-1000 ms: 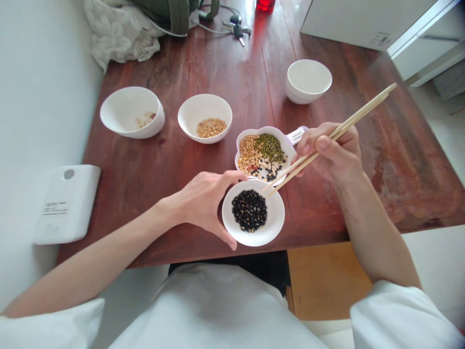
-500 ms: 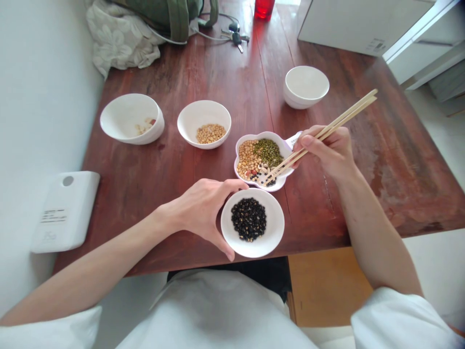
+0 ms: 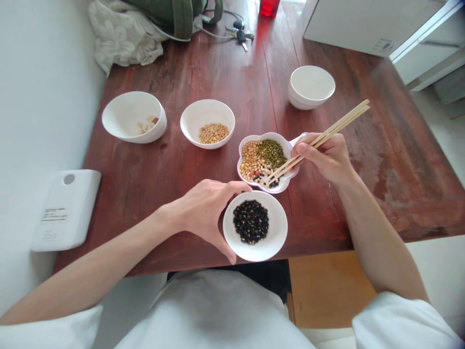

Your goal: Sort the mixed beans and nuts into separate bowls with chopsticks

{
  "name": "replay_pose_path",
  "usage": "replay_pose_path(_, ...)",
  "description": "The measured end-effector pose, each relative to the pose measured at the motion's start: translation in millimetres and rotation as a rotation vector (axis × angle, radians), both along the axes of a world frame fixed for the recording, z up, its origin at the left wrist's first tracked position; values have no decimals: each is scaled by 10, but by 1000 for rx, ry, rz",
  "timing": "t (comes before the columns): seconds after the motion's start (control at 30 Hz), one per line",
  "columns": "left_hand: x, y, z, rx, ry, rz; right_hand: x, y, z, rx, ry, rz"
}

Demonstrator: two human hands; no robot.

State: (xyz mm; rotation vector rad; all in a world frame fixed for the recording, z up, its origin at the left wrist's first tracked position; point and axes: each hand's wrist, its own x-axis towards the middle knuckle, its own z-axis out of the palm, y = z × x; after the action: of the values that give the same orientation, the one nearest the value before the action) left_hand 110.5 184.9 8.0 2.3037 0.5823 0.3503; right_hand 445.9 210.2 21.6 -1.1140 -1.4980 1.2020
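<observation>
The left hand (image 3: 207, 208) grasps the left side of the near bowl (image 3: 278, 225), its thumb toward the near rim and its forefinger toward the far rim. The right hand (image 3: 329, 157) grips wooden chopsticks (image 3: 343, 121), whose tips reach among loose black beans in the near part of the flower-shaped dish (image 3: 283, 185). Whether the tips pinch a bean cannot be told.

For careful work here, the person would do best to keep the tips low and close together, taking one bean at a time with light pressure, since small, hard beans probably slip or spring away under a squeeze. Approaching from the bare near-right patch should avoid stirring the green beans (image 3: 272, 152) and yellow beans (image 3: 250, 155) farther off. The near bowl sits just beside the dish's near rim, so a short carry over the gap is best; a steady left hand matters so close to the near edge of the desk (image 3: 152, 194).

Counted: two chopsticks, one flower-shaped dish and four white bowls. These are the near bowl with its heap of black beans, a left bowl (image 3: 119, 114) with a few pale pieces, a middle bowl (image 3: 189, 118) with yellow beans, and a far-right bowl (image 3: 312, 85). The beans are too small and crowded to count.
</observation>
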Motion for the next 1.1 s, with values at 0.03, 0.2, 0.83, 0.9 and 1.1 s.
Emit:
replay_pose_path(0.03, 1, 0, 1, -4, 0, 1, 0, -1, -2, 2, 3, 0)
replay_pose_path(0.2, 3, 2, 4, -15, 13, 2, 5, -9, -7, -3, 5, 3)
replay_pose_path(0.83, 12, -8, -18, -9, -13, 14, 19, -135, 194, 109, 246, 48)
replay_pose_path(0.9, 9, -6, -11, -11, -2, 15, 72, -97, 193, 102, 217, 33)
replay_pose_path(1.1, -1, 0, -16, 0, -7, 16, 189, -12, 151, 31, 51, 35)
